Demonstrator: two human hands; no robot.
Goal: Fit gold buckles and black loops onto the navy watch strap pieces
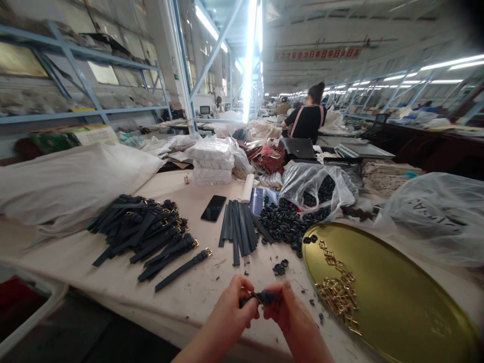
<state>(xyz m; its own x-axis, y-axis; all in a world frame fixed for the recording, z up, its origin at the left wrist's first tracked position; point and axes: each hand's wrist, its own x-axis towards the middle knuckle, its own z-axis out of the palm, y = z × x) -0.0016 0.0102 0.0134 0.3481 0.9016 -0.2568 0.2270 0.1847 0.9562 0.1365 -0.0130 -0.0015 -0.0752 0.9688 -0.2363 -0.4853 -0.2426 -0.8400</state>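
Bottom centre of frame: left hand (236,306) and right hand (287,307) both had fingers pinched on one dark strap (269,298), bent up between them, gold-coloured bit showing at the middle. Exact fit of metal and strap hidden by fingertips; couldn't tell.

Likely risks: a pinch that small could slip, as the strap looked folded and springy, and the metal bit could drop among the scraps at lower centre. A twist in the fold could leave the strap wrong side out.

Small loose loops (280,267) lay just beyond the right hand; a careless forearm or sleeve could sweep them. Gold buckles (338,295) sat tangled on the tray (401,292), lower right, so picking one might drag several. Loose strips (238,229) at centre fanned out near the loop heap (283,222); reaching across could mix them. Strap pile (143,227), left of centre, might slide if nudged.
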